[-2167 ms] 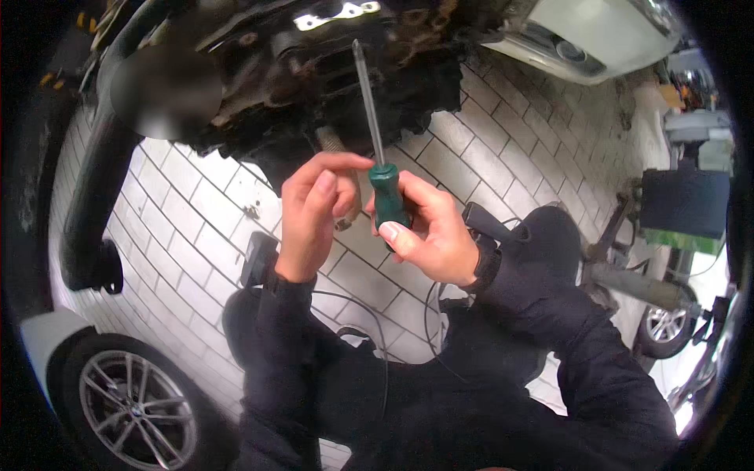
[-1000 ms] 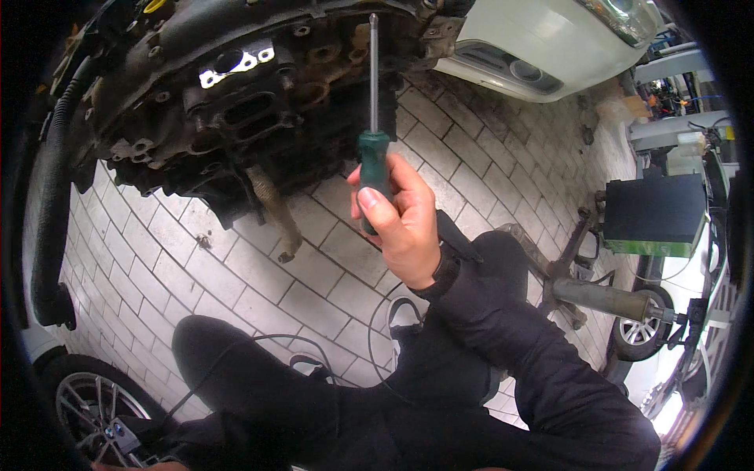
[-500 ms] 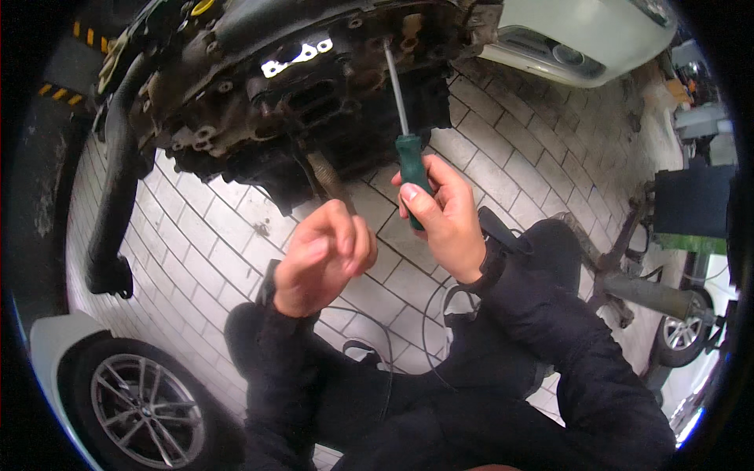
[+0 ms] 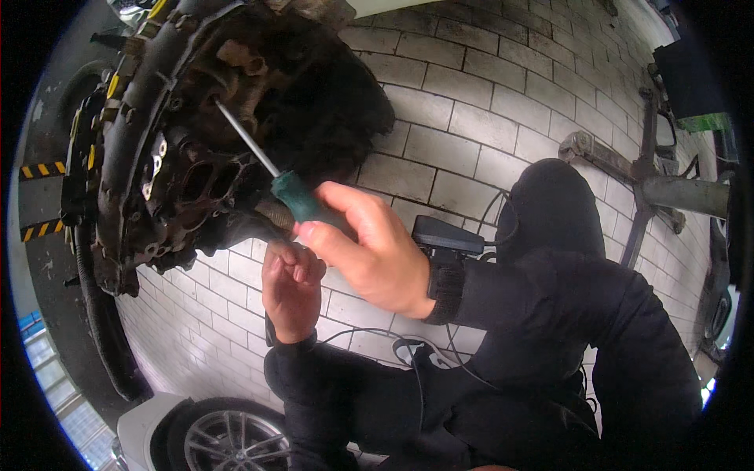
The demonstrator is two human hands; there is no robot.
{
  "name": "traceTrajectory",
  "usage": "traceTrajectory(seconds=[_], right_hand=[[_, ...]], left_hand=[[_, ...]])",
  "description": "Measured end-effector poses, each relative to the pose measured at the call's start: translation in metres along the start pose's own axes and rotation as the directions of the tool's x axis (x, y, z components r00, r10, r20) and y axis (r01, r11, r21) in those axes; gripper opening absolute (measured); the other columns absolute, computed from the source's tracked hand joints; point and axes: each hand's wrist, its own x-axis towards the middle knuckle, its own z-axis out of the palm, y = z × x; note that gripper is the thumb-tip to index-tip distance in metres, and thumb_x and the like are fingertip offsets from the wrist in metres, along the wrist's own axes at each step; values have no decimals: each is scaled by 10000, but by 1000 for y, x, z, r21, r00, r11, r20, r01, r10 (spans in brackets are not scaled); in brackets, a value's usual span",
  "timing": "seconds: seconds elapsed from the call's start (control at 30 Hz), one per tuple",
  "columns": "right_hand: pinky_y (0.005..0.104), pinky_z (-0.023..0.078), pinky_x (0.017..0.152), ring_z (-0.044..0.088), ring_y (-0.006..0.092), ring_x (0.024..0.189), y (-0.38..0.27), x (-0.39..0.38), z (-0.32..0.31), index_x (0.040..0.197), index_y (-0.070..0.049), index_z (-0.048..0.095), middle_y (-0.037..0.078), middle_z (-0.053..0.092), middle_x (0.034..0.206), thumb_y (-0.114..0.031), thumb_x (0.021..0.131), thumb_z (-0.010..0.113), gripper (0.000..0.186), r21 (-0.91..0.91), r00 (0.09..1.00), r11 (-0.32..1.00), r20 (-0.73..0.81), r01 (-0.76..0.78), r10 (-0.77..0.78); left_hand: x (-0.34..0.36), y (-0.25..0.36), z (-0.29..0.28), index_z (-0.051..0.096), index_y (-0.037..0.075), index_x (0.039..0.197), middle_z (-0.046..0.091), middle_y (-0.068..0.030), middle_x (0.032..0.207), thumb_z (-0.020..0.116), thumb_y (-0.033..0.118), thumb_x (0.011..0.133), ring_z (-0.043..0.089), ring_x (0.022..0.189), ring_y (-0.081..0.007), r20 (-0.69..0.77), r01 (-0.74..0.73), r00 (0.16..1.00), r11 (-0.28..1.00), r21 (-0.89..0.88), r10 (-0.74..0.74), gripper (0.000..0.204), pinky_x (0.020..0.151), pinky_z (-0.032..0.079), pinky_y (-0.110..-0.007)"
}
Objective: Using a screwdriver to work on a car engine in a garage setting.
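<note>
My right hand (image 4: pixel 377 250) grips a screwdriver (image 4: pixel 292 195) by its dark green handle. The metal shaft points up and left, and its tip reaches a recess in a dirty, dark engine (image 4: pixel 330 86). Just below and left of it, my left hand (image 4: pixel 290 294) is closed, with its fingers curled in. Anything inside those fingers is hidden. Beside the hands, a braided metal hose (image 4: pixel 275 213) shows under the engine. A bright metal flange (image 4: pixel 157 161) sits on the engine's side.
A thick black hose (image 4: pixel 102 322) hangs at the left. A car wheel (image 4: pixel 232 436) stands at the lower left. Metal lift arms (image 4: pixel 601 159) lie at the right on the light tiled floor (image 4: pixel 463 98). Cables run around my legs.
My view has turned, so the engine appears further left. My right hand still holds the screwdriver, now tilted more to the left, and my left hand appears closer to it.
</note>
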Motion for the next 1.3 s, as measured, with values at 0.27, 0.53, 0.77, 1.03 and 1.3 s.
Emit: traceTrajectory(seconds=[0.27,0.53,0.77,1.03,1.3], right_hand=[[226,327,479,401,42,522,-27,9,3,1174,21,607,3,545,731,-367,1098,472,417,516,908,769,370,-378,198],[211,257,457,328,41,495,-64,1,5,1345,-151,423,19,502,761,-299,1084,497,309,316,936,884,42,-345,350],[371,537,764,661,235,850,-62,6,4,1311,-28,349,149,621,967,-64,876,726,577,-459,965,855,21,242,-262],[252,506,650,661,142,717,-79,-19,-7,1280,-49,584,56,679,829,-72,829,822,510,-792,964,568,92,224,-250],[281,534,685,679,171,874,-90,-31,-2,1492,-49,381,144,664,1123,-59,992,649,567,-119,987,980,-43,-161,157]], left_hand=[[5,2,0,593,57,1243,700,-60,1054,536,385,1042,635,964,-132,-19,20,1000,998,62,-19,389,891,479,-306],[29,26,49,599,-16,1287,522,4,820,514,311,1060,431,713,-84,32,-168,986,965,203,165,407,638,347,-253],[56,44,118,700,52,1187,626,57,872,679,310,1019,515,735,-8,126,58,989,993,100,-70,309,610,374,-184],[58,44,115,598,112,924,579,66,743,717,316,1000,493,607,8,93,106,990,994,-5,-105,248,523,318,-191],[61,46,108,672,66,1147,601,60,789,627,397,1045,519,629,-14,362,108,927,994,-13,-96,350,538,373,-184]])
